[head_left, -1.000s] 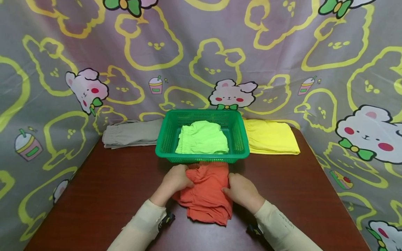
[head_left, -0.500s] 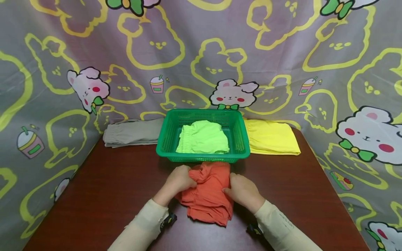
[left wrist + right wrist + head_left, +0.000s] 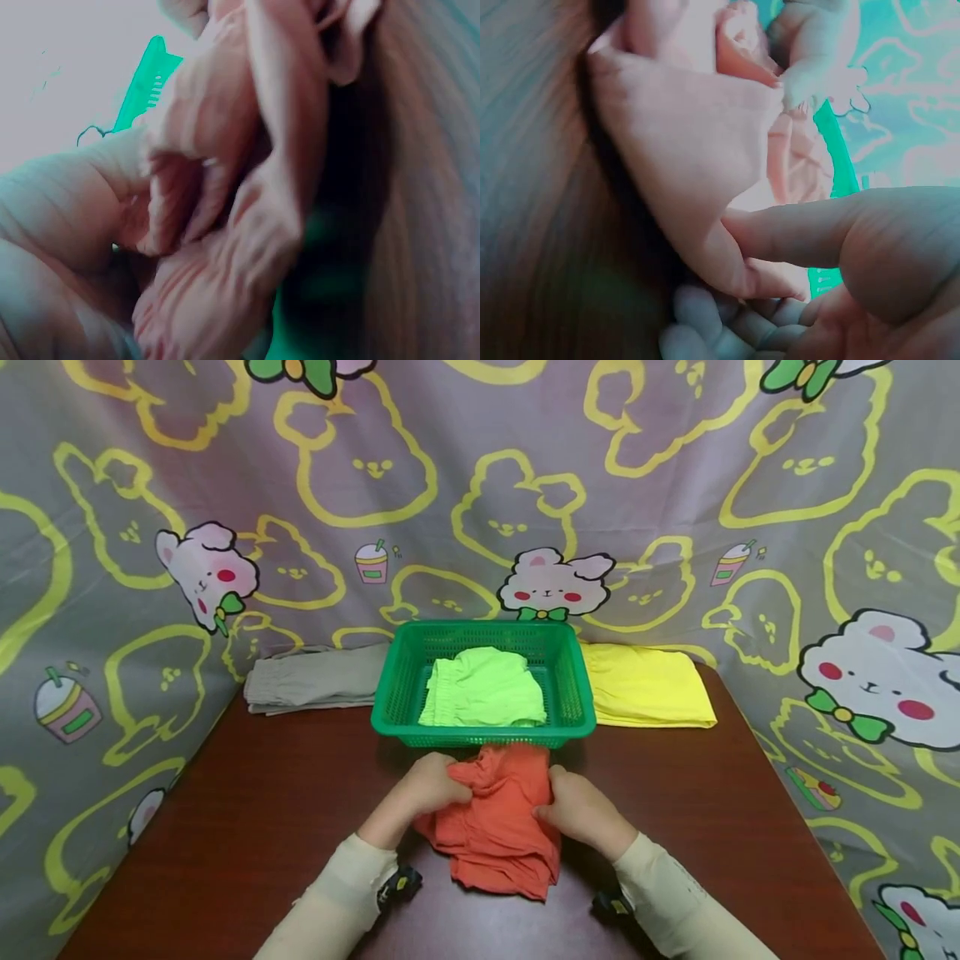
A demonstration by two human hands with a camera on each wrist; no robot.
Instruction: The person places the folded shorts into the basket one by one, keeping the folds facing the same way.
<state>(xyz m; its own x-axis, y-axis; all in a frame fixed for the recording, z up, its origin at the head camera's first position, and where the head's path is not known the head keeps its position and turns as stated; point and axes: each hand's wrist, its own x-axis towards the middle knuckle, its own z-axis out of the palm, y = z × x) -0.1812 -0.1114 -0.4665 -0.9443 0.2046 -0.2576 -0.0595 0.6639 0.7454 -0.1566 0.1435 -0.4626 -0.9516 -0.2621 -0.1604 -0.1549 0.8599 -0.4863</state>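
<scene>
Folded orange-red shorts [image 3: 498,827] lie bunched on the table in front of the green basket. My left hand [image 3: 431,789] grips their left side near the top; gathered fabric of the shorts [image 3: 225,277] shows by the thumb in the left wrist view. On the opposite side, my right hand [image 3: 585,810] pinches the edge between thumb and fingers. In the right wrist view the thumb of the right hand [image 3: 840,262] presses on the cloth of the shorts [image 3: 690,142], with fingers curled beneath. The fingers of the left hand are partly hidden by fabric.
The green plastic basket [image 3: 386,706] holds folded light-green shorts [image 3: 487,689]. A folded grey garment [image 3: 318,678] lies left of it and a folded yellow garment [image 3: 648,687] right of it. Behind the dark wooden table [image 3: 247,810] hangs a patterned curtain [image 3: 420,460].
Both hands and the orange-red shorts between them have shifted slightly to the right. The hold on the cloth stays the same, and the basket and other garments have not moved.
</scene>
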